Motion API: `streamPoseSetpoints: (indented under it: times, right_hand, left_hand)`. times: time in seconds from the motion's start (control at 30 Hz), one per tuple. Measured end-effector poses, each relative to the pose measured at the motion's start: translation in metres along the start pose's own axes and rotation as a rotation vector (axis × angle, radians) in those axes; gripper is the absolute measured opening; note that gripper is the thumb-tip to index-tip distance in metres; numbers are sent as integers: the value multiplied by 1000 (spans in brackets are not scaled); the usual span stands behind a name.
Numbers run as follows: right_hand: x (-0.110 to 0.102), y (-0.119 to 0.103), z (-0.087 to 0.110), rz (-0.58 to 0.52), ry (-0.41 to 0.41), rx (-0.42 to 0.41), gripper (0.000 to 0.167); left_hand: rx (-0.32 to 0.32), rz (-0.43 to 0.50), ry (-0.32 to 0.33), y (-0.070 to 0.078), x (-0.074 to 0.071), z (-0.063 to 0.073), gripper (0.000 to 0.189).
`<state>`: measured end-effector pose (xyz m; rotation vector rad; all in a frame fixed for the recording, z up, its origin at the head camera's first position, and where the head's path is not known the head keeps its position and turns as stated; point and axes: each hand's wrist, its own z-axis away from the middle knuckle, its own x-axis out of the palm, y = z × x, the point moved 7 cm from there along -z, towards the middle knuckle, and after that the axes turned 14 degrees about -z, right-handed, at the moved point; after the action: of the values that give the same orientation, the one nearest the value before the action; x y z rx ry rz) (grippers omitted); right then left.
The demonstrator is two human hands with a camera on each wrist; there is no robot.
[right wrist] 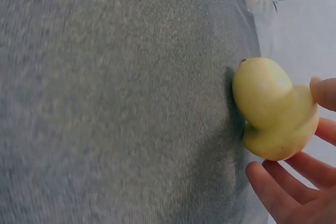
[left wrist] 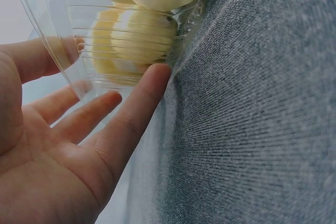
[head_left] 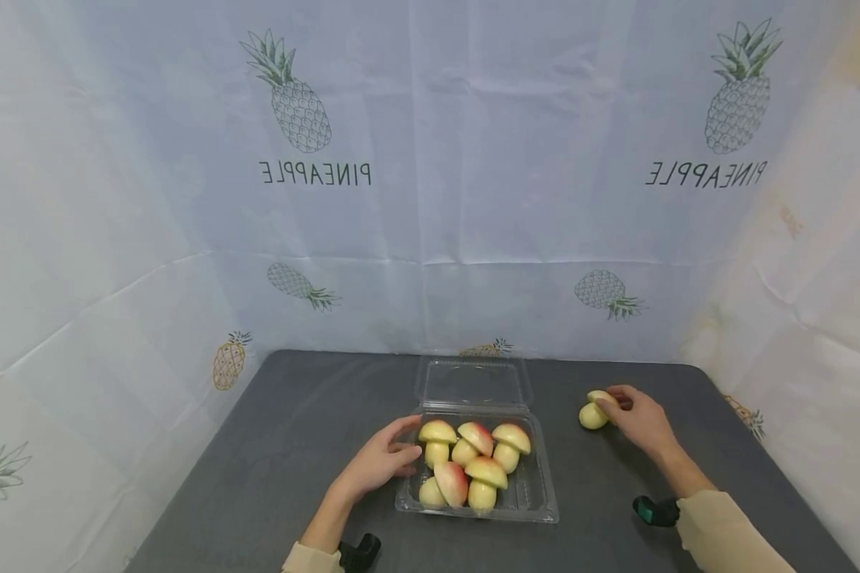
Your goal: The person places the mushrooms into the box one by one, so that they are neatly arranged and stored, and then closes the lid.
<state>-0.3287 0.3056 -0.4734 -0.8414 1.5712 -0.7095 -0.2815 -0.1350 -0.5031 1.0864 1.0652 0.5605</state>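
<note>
Head view: my right hand (head_left: 639, 419) is pinching a fruit (head_left: 593, 417), apparently the pick-up step, while my left hand (head_left: 377, 460) is resting, spread, at the box (head_left: 539, 485) left of that grip, and lifting is likely needing steady pressure.

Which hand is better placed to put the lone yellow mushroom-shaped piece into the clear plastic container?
Probably the right hand: it grips that piece; the left hand is at the left side of the container.

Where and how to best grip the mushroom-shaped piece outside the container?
Likely by the cap of the mushroom-shaped piece, from the person's right: its curved edge faces the right hand, letting the fingers straddle it, while the stem points leftward.
</note>
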Motion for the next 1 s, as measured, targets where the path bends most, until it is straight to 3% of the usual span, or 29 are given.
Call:
streamPoseSetpoints:
  times: [0.37, 1.0]
  right_hand:
    - [2, 1, 0, -34, 12, 32, 61]
    - [15, -42, 22, -93, -46, -34, 49]
  left_hand:
    - [4, 0, -4, -2, 0, 0, 59]
    - [11, -6, -2, -2, 0, -1, 59]
